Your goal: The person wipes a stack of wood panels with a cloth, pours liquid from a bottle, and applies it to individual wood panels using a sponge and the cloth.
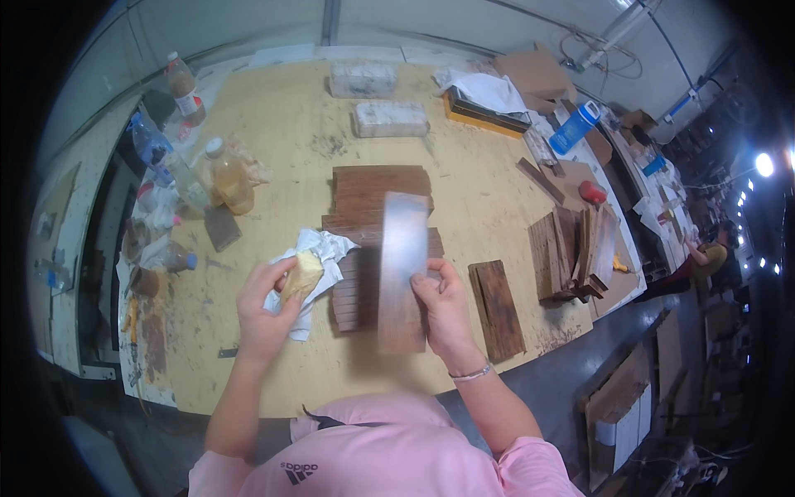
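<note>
My left hand point(267, 311) is closed around a pale yellow folded pad point(305, 272); I cannot tell whether it is cloth, paper or sponge. Fingers and thumb of my right hand point(447, 311) grip the right edge of a brown wooden board point(402, 248), raised above the table with its smooth face catching the light. Behind and below it lie several darker brown boards point(377, 184), partly hidden by the raised one. A crumpled white cloth point(333, 248) lies under and beside the pad. To the right of my right hand, a single dark board point(497, 311) rests flat.
Several boards point(580, 248) stand on edge at the right of the pale worktable point(281, 149). Bottles, one with amber liquid point(232, 184), crowd the left side. Two wrapped blocks point(391, 120) sit at the back. A blue bottle point(574, 128) lies back right. Another person point(710, 253) is far right.
</note>
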`<action>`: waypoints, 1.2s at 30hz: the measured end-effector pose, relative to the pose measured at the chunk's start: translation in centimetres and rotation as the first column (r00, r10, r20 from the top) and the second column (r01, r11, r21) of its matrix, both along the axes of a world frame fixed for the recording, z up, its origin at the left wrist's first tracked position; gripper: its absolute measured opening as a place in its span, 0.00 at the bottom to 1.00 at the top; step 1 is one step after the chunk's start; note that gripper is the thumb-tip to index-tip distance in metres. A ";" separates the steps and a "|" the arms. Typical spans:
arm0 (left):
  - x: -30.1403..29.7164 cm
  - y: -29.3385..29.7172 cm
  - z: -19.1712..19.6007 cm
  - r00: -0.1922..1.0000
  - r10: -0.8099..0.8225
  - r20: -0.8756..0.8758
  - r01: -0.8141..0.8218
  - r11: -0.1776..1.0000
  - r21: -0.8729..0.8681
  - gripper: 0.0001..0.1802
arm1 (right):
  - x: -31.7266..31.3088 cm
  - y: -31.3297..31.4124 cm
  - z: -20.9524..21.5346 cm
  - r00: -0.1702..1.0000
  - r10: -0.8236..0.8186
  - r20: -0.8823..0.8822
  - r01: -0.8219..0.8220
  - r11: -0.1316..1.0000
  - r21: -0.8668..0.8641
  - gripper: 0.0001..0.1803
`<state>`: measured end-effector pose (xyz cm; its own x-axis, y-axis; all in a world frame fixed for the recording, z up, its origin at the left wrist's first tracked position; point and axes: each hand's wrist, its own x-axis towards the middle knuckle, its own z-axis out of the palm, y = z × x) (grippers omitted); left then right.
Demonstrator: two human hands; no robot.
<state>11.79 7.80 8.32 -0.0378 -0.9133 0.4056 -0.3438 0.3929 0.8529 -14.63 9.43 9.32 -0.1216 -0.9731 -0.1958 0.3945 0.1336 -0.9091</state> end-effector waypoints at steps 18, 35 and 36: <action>6.5 3.4 -4.4 0.942 0.312 0.119 -0.332 0.912 0.239 0.11 | 2.8 -0.9 -0.4 0.980 -0.170 0.101 0.174 0.984 -0.027 0.16; -5.0 4.8 -1.5 0.840 0.012 -0.542 0.305 0.816 0.491 0.08 | 4.3 0.1 -0.5 0.972 -0.234 0.031 0.236 0.957 -0.167 0.15; -5.3 5.0 -1.8 0.836 0.015 -0.549 0.298 0.826 0.477 0.08 | 4.3 0.1 -0.6 0.975 -0.220 0.023 0.221 0.960 -0.171 0.15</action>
<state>6.50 12.76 6.56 -0.1173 -0.9836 -0.1370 0.2226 -0.1605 0.9616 -10.37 9.54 8.72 -0.3362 -0.9414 -0.0287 0.4000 -0.1151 -0.9093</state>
